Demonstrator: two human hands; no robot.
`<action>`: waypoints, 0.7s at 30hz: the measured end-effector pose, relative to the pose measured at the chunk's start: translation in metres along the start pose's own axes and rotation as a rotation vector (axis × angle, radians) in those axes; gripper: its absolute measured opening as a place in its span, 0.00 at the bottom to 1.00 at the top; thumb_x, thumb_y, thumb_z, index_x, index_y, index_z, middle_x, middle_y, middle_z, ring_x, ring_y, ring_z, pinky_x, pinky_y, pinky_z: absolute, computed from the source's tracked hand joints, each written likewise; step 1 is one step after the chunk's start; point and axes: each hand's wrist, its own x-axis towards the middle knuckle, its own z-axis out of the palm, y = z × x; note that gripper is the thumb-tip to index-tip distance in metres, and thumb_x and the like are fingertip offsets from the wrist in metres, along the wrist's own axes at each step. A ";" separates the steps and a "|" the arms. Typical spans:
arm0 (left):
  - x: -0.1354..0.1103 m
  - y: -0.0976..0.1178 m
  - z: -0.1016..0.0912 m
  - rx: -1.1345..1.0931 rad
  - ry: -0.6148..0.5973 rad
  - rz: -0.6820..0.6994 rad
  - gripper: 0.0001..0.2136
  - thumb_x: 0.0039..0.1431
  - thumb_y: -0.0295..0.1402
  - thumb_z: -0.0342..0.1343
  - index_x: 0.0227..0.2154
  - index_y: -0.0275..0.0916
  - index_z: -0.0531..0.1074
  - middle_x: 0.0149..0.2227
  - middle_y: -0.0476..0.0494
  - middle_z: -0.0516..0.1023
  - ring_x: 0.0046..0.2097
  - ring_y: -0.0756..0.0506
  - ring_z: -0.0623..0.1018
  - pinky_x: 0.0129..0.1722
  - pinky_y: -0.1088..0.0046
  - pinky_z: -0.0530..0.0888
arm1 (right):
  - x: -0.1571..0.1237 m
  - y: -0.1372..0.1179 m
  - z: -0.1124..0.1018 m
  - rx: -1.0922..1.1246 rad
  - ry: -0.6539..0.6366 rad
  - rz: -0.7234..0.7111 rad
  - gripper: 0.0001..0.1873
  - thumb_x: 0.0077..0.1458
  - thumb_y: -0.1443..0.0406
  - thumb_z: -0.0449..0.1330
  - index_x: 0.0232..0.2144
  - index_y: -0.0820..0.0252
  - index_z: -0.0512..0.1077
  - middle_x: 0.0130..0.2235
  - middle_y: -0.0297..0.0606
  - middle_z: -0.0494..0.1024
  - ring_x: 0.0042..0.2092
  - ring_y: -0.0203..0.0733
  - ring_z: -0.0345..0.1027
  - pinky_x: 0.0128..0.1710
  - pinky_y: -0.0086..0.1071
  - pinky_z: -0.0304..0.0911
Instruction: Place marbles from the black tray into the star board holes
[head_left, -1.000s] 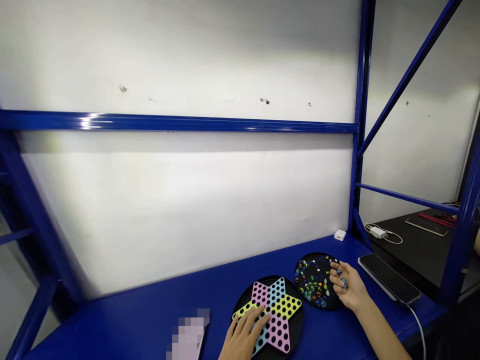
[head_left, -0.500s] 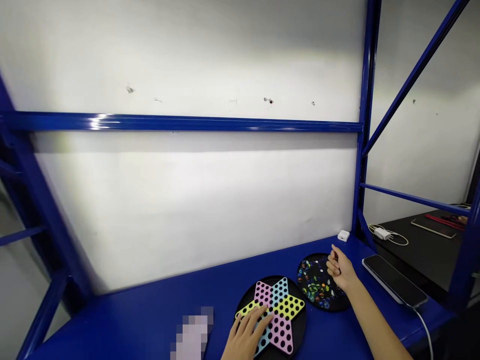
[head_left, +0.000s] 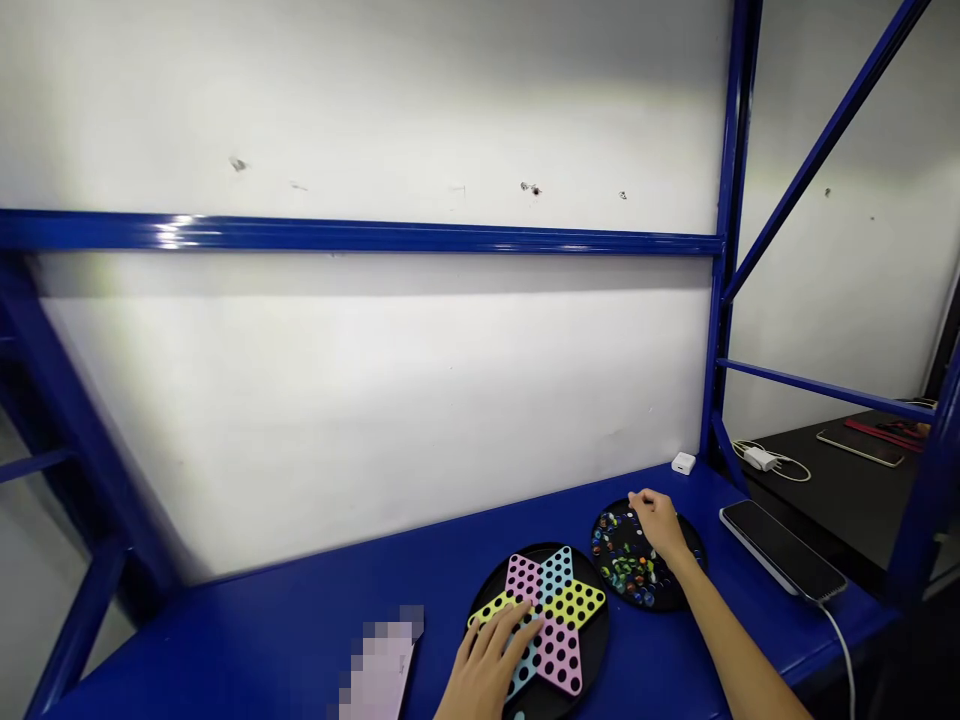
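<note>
My left hand (head_left: 491, 655) lies with its fingers apart on a six-pointed Chinese checkers board (head_left: 574, 605), holding nothing I can see. The board has pink, yellow and blue arms with black holes and sits on a round black base. My right hand (head_left: 658, 525) is curled downward over a round black tray (head_left: 686, 560) of multicoloured glass marbles (head_left: 626, 565). Its fingertips are at the tray's upper part, and they hide whatever may be in the palm.
On the blue steel shelf (head_left: 262, 640) lie a smartphone (head_left: 780, 550) with a white cable, a white cube (head_left: 683, 463), and a pixelated pale object (head_left: 379, 665). A white wall and blue uprights stand behind. A lower black surface (head_left: 825, 500) at right holds a charger and another phone.
My right hand has moved from the tray's right side onto its upper part, with its fingers curled down toward the marbles. My left hand stays on the board.
</note>
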 end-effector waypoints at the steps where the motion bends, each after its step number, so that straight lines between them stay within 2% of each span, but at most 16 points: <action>1: 0.000 -0.001 -0.001 0.003 -0.004 0.011 0.40 0.53 0.64 0.59 0.66 0.55 0.63 0.64 0.45 0.71 0.60 0.34 0.75 0.59 0.58 0.72 | -0.001 0.000 -0.001 -0.085 -0.030 -0.013 0.19 0.61 0.52 0.52 0.24 0.57 0.70 0.17 0.27 0.58 0.21 0.36 0.52 0.23 0.30 0.50; 3: 0.000 -0.003 -0.002 0.003 -0.010 0.013 0.40 0.53 0.63 0.59 0.67 0.55 0.61 0.65 0.45 0.71 0.61 0.34 0.74 0.60 0.58 0.72 | -0.002 -0.002 0.003 -0.277 -0.126 -0.071 0.17 0.61 0.55 0.52 0.30 0.57 0.75 0.20 0.32 0.69 0.25 0.39 0.63 0.27 0.30 0.55; 5: 0.000 -0.005 -0.001 -0.006 -0.025 0.007 0.41 0.53 0.63 0.59 0.68 0.55 0.60 0.65 0.45 0.70 0.61 0.34 0.74 0.60 0.58 0.72 | -0.004 -0.008 0.011 -0.451 -0.233 -0.156 0.15 0.62 0.58 0.53 0.40 0.56 0.79 0.31 0.38 0.79 0.35 0.44 0.73 0.34 0.31 0.61; 7: -0.001 -0.005 0.000 -0.022 -0.052 -0.002 0.41 0.53 0.62 0.59 0.68 0.55 0.60 0.66 0.45 0.70 0.62 0.33 0.74 0.61 0.57 0.72 | -0.005 -0.014 0.021 -0.587 -0.324 -0.216 0.17 0.61 0.61 0.55 0.48 0.56 0.78 0.43 0.43 0.82 0.46 0.47 0.74 0.42 0.32 0.63; 9: -0.001 -0.006 0.001 -0.039 -0.081 -0.011 0.41 0.53 0.61 0.60 0.68 0.54 0.59 0.66 0.44 0.69 0.62 0.33 0.73 0.61 0.56 0.71 | -0.005 -0.018 0.030 -0.692 -0.384 -0.224 0.18 0.60 0.63 0.56 0.49 0.57 0.78 0.49 0.46 0.81 0.51 0.50 0.74 0.47 0.34 0.63; 12: -0.001 -0.006 0.001 -0.035 -0.097 -0.012 0.41 0.54 0.61 0.59 0.68 0.54 0.59 0.66 0.44 0.68 0.63 0.32 0.73 0.61 0.55 0.71 | -0.003 -0.016 0.036 -0.698 -0.393 -0.209 0.13 0.58 0.63 0.59 0.43 0.58 0.80 0.46 0.47 0.81 0.47 0.50 0.74 0.45 0.36 0.63; 15: -0.001 -0.006 0.001 -0.001 -0.067 0.003 0.41 0.54 0.62 0.58 0.68 0.53 0.60 0.66 0.44 0.69 0.62 0.33 0.73 0.60 0.56 0.72 | 0.000 -0.013 0.032 -0.353 -0.322 -0.153 0.09 0.56 0.60 0.61 0.32 0.58 0.78 0.30 0.39 0.78 0.35 0.43 0.72 0.35 0.33 0.61; 17: 0.000 -0.005 0.000 0.024 -0.037 0.022 0.40 0.54 0.62 0.58 0.67 0.53 0.61 0.65 0.44 0.70 0.61 0.34 0.74 0.59 0.58 0.73 | 0.003 -0.013 0.024 0.078 -0.257 -0.016 0.13 0.55 0.55 0.61 0.29 0.58 0.73 0.21 0.30 0.67 0.23 0.36 0.60 0.26 0.30 0.55; 19: 0.000 -0.004 0.000 0.040 -0.019 0.030 0.40 0.53 0.63 0.59 0.67 0.54 0.62 0.65 0.45 0.70 0.61 0.35 0.75 0.59 0.60 0.73 | 0.007 -0.015 0.014 0.536 -0.225 0.158 0.16 0.54 0.50 0.59 0.30 0.56 0.69 0.18 0.23 0.57 0.18 0.31 0.46 0.20 0.27 0.46; 21: 0.000 -0.004 -0.001 0.032 -0.018 0.021 0.40 0.52 0.62 0.59 0.66 0.54 0.63 0.65 0.45 0.70 0.61 0.34 0.74 0.59 0.59 0.73 | 0.008 -0.018 0.005 0.823 -0.244 0.283 0.18 0.54 0.48 0.56 0.31 0.55 0.65 0.20 0.21 0.54 0.18 0.30 0.39 0.17 0.27 0.39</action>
